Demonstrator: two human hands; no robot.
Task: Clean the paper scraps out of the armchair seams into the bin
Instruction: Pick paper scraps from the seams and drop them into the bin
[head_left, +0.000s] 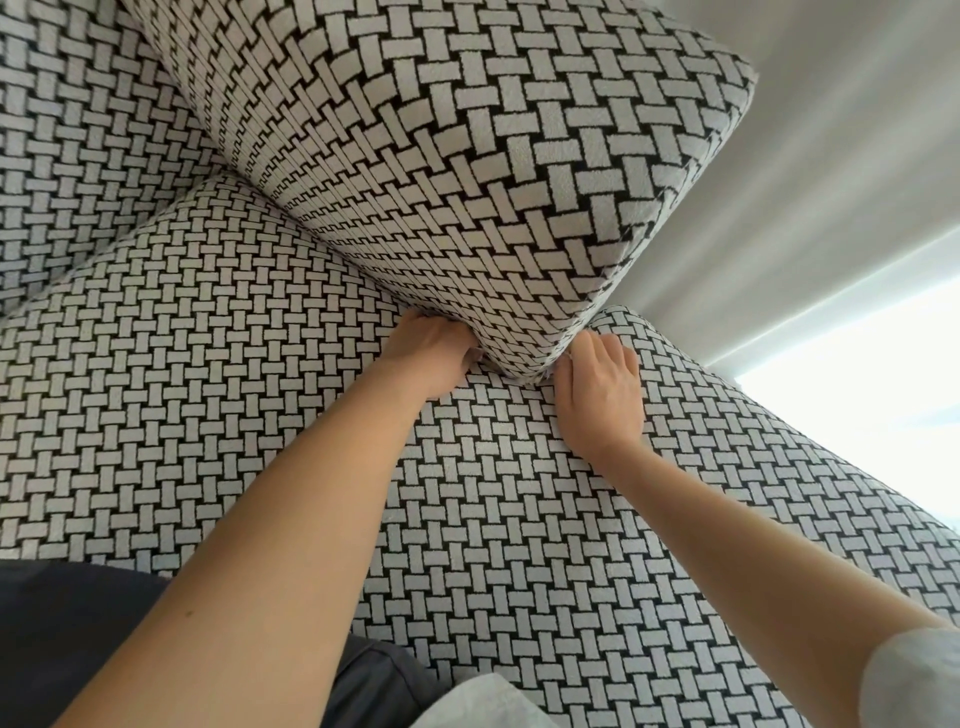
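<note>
Two hands work at the seam where the armchair's back cushion (441, 156) meets the seat cushion (208, 405), both covered in black-and-white basket-weave fabric. Paper scraps cannot be made out for certain; only a tiny pale fleck shows at the cushion corner beside the right hand. The left hand (436, 358) has its fingers pushed under the back cushion's lower edge, so its grip cannot be told. The right hand (597, 395) lies knuckles up, fingers curled close against the cushion corner; whether it pinches anything cannot be told. No writing or label is readable. A pale curtain (805, 197) hangs beyond the chair's right side, and dark trousers (78, 639) fill the lower left.
</note>
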